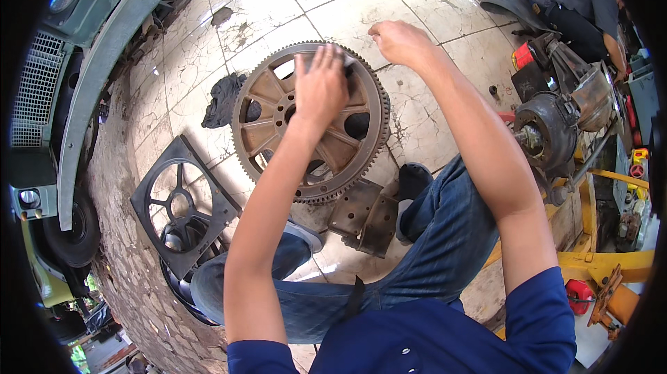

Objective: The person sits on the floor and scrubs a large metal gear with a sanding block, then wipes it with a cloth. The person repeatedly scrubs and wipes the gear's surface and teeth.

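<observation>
A large brown, rusty flywheel [340,148] with a toothed rim and several spoke openings lies in front of me. My left hand [321,92] is over its upper part, fingers stretched toward the far rim and smeared by motion. Something greyish shows beside those fingertips, too blurred to name. Off the wheel's far right side, my right hand [401,42] hovers above the tiles with its fingers curled in. The inside of that hand is hidden, so whether it holds anything does not show.
A black cloth [224,99] lies left of the wheel, near a black fan shroud [154,193]. Metal plates [365,217] sit by my feet. An axle assembly [545,134] and yellow frame [604,266] stand right. A person [577,2] bends at far right; a vehicle bumper [87,96] is left.
</observation>
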`<move>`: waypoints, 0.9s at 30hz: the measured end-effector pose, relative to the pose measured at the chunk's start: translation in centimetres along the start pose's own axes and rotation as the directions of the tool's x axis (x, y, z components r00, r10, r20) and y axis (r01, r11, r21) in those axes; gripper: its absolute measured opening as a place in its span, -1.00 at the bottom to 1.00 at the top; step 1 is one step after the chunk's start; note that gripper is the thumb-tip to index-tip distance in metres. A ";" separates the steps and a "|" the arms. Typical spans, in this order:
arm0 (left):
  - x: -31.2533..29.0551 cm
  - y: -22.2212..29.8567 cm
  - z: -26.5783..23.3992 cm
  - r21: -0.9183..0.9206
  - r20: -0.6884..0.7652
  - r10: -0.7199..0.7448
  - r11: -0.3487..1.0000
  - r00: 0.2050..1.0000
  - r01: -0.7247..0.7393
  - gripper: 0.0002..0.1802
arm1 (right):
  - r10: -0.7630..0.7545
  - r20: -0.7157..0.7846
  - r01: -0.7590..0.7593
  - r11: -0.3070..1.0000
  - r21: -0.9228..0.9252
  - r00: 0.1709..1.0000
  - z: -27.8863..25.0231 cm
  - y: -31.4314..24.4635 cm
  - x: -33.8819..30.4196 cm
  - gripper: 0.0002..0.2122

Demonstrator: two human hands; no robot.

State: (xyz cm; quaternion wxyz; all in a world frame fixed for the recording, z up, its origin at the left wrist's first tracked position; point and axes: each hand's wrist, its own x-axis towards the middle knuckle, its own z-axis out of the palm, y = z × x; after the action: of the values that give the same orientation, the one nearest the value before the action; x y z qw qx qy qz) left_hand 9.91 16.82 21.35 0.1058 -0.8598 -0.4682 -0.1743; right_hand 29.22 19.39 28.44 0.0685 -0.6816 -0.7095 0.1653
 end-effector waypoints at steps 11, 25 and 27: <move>-0.6 2.3 -1.5 -0.134 0.037 0.106 0.986 0.994 -0.100 -0.52 | -0.065 0.008 0.065 0.998 -0.023 0.998 0.6 0.4 0.0 -0.71; 0.3 0.1 -0.8 -0.043 -0.007 -0.038 0.998 0.999 0.037 -0.52 | -0.061 0.081 0.066 0.995 -0.069 0.995 1.1 -0.1 0.1 -0.77; -0.2 1.1 0.2 -0.026 -0.055 0.008 1.000 0.998 -0.009 -0.51 | -0.020 0.156 0.035 0.995 -0.092 0.987 1.2 -0.1 0.2 -0.70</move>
State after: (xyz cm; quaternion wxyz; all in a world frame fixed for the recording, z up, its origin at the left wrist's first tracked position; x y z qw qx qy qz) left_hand 10.79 16.18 21.09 0.1080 -0.8580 -0.4590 -0.2036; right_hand 28.79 19.41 27.35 -0.0168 -0.6591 -0.7292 0.1832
